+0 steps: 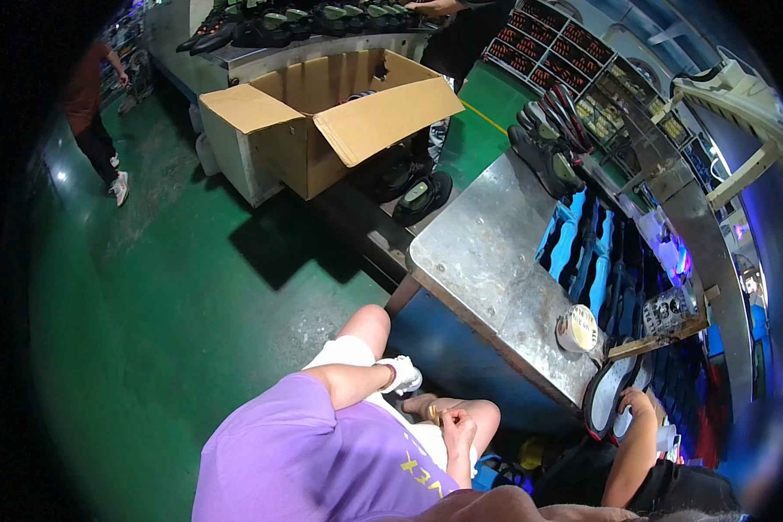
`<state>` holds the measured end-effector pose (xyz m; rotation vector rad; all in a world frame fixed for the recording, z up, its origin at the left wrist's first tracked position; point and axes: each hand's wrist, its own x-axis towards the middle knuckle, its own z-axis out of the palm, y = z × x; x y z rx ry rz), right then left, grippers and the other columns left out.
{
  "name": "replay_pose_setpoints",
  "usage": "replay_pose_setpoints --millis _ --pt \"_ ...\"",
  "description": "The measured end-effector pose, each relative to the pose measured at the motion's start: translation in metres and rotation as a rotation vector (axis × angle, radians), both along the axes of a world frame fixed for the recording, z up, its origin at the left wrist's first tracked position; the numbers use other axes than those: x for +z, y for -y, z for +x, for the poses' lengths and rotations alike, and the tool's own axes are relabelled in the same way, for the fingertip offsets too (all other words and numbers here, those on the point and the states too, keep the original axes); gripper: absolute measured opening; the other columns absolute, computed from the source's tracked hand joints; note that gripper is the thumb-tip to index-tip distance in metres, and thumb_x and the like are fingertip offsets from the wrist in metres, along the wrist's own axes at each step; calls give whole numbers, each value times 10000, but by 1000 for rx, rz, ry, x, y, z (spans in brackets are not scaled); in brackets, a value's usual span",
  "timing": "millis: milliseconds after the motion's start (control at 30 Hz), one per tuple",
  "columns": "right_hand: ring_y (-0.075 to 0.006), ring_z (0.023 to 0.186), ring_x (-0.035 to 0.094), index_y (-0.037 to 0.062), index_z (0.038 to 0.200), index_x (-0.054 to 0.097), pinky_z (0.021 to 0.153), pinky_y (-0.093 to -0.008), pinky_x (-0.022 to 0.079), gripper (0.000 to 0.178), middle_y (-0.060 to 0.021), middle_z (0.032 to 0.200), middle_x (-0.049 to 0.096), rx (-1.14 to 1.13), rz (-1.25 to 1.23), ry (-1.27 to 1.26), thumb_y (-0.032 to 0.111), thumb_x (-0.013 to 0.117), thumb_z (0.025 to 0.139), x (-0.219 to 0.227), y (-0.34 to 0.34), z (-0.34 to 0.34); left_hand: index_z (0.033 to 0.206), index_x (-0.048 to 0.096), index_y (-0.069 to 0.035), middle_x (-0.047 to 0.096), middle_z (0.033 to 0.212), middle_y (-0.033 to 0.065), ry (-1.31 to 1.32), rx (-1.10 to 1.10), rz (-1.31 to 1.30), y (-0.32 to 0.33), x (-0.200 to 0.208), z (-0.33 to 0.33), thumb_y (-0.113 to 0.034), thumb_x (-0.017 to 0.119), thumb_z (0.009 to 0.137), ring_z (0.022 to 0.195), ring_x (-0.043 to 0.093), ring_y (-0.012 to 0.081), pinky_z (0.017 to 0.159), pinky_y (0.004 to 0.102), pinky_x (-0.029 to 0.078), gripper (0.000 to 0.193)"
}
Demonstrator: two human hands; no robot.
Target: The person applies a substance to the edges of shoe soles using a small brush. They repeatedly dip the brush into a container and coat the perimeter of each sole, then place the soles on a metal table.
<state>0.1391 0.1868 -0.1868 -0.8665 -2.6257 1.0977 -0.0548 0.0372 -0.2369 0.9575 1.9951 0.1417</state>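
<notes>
My left hand (402, 375), in a white glove, rests by my left knee over my white shorts. Its fingers look bunched, and what is in them, if anything, does not show. Bare and bent at the fingers, my right hand (458, 430) is above my lap by the other knee. It pinches a small yellowish-brown piece (435, 417) too small to name. Both hands are apart from the metal-topped table (487, 252) beside me. On its near right end, a co-worker's hand (637, 402) touches a grey-white shoe sole (606, 396) with a dark and red edge.
A white tub (576, 329) stands on the table near blue and black shoe parts (583, 248). Dark shoes (544, 161) sit at its far end. Ahead is an open cardboard box (309, 157); behind it, shoes line a bench (278, 30). Someone walks (91, 113) at far left.
</notes>
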Motion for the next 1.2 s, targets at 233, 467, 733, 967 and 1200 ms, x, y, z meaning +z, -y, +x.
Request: replay_pose_setpoints --millis 233,467,733,967,1200 --pt "-226 671 684 -15 842 724 679 -344 544 259 -145 719 707 -36 -8 -68 242 751 853 3 3 1 811 755 -80 731 829 121 250 507 143 3 11 0 -170 477 886 727 702 236 598 391 539 302" --pt "-194 668 672 -31 838 695 659 -320 539 189 -128 776 714 -102 -140 -344 148 748 866 11 7 0 954 734 -45 731 966 153 256 681 218 -5 -31 4 -199 503 884 831 708 258 639 424 536 286" --pt "-157 708 673 -24 833 697 677 -290 541 176 -117 853 730 -40 -111 -363 139 755 870 35 27 -10 1105 741 -5 706 1183 214 -44 97 175 3 -33 -15 -233 560 861 1111 689 343 891 429 550 380" --pt "-155 704 657 -27 849 706 688 -296 535 178 -112 839 731 -26 -126 -393 141 759 872 42 36 -9 1157 726 -17 696 1205 215 -29 143 174 -9 -68 -20 -230 571 847 1139 678 348 917 436 540 407" --pt "-171 685 666 -16 837 705 659 -296 529 191 -116 791 721 -25 -80 -310 165 751 877 52 42 -8 1126 734 -1 703 1166 238 -48 133 240 -8 -77 -22 -234 581 836 1118 685 352 898 433 545 403"
